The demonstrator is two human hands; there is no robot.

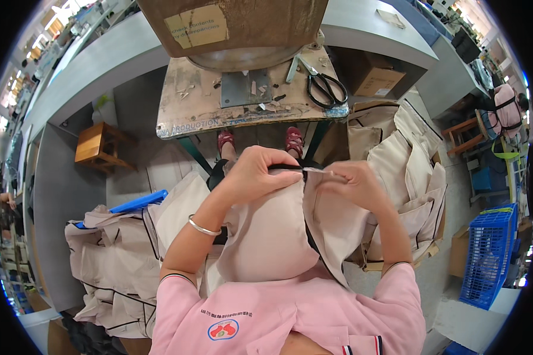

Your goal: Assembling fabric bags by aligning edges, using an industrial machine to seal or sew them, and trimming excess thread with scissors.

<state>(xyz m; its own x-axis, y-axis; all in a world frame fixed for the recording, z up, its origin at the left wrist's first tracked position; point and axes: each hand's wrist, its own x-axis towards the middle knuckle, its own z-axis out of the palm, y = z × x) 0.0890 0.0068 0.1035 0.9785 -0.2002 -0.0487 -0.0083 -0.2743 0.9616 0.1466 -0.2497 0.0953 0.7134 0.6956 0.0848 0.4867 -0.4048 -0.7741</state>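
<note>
Fingers (288, 178) pinching beige fabric (266, 231), along dark edge (285, 167), open gap before worktable (189, 109)

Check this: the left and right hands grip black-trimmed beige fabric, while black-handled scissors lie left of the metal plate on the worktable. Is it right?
No: the head view shows the black-handled scissors right of the metal plate on the worktable. The left hand and right hand grip the beige fabric.

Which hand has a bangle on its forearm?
The left hand: a silver bangle circles the left forearm behind it, while the right forearm, behind the right hand, shows none.
</note>
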